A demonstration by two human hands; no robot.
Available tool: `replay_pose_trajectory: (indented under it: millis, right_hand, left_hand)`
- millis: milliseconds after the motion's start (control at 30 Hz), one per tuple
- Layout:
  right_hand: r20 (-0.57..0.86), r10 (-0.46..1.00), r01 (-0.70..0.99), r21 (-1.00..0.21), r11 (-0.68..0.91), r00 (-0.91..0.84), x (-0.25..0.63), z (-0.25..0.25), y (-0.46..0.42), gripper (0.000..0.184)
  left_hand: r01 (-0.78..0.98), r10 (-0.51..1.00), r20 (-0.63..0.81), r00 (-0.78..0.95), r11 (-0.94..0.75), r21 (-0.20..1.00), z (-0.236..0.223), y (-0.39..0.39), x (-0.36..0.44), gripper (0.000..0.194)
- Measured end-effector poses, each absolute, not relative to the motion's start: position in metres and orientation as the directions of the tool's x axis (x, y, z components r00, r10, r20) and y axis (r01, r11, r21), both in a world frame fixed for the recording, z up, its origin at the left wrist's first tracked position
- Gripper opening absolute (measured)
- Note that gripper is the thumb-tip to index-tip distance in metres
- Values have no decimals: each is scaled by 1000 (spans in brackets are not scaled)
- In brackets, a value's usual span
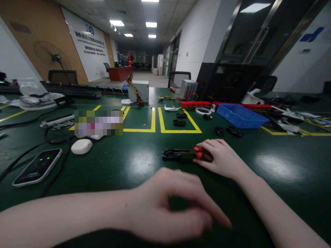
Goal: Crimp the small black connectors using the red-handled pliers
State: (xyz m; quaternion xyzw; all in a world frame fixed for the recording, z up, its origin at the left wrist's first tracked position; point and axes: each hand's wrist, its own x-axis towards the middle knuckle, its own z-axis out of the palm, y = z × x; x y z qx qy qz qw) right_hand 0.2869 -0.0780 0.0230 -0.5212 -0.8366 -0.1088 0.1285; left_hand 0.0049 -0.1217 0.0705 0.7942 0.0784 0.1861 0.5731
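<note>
My right hand (219,156) is closed around the red and black handles of a pair of pliers (190,152) lying low over the green table. The jaws point left and meet a small black plastic part (170,154); whether they grip it I cannot tell. Nearer to the camera, my left hand (176,206) hovers in front of the pliers, slightly blurred. Its index finger stretches out to the right, with a gap between it and the thumb, and no object shows in it.
Black parts (179,122) lie inside a yellow-taped rectangle, with more black pieces (234,131) near a blue tray (241,117). Metal power supply boxes (139,91) stand behind. To the left are a phone-like device (38,167), a white case (81,146) and black cables.
</note>
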Motion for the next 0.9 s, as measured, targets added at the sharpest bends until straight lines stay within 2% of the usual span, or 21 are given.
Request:
replay_pose_trajectory:
  millis: [33, 100, 167, 233, 300, 400, 600, 900]
  right_hand:
    - [342, 839, 900, 51, 433, -423, 287, 24, -79, 41]
    - [359, 832, 899, 50, 435, -423, 288, 26, -80, 42]
    - [365, 829, 897, 47, 439, -424, 289, 27, -81, 45]
    - [364, 827, 895, 50, 443, -430, 288, 27, -82, 47]
    - [361, 825, 893, 54, 447, -435, 287, 27, -82, 48]
    - [363, 821, 891, 63, 450, -441, 284, 27, -83, 48]
    - [354, 813, 883, 106, 456, -462, 277, 28, -84, 42]
    - [297, 840, 890, 93, 447, -453, 276, 28, -84, 38]
  left_hand:
    - [-52, 472, 296, 830, -463, 885, 64, -106, 8, 27]
    - [58, 556, 435, 708, -660, 749, 46, -75, 9, 26]
    - [208, 552, 475, 685, -773, 599, 27, -51, 7, 37]
    - [311, 542, 418, 729, -807, 502, 14, -37, 5, 59]
    - [338, 547, 362, 755, -798, 500, 8, -31, 4, 65]
    - [337, 546, 326, 772, -786, 518, 7, -30, 5, 56]
    - [298, 508, 332, 794, -803, 516, 6, -30, 6, 35]
    - [248, 501, 320, 804, -772, 584, 8, -31, 7, 32]
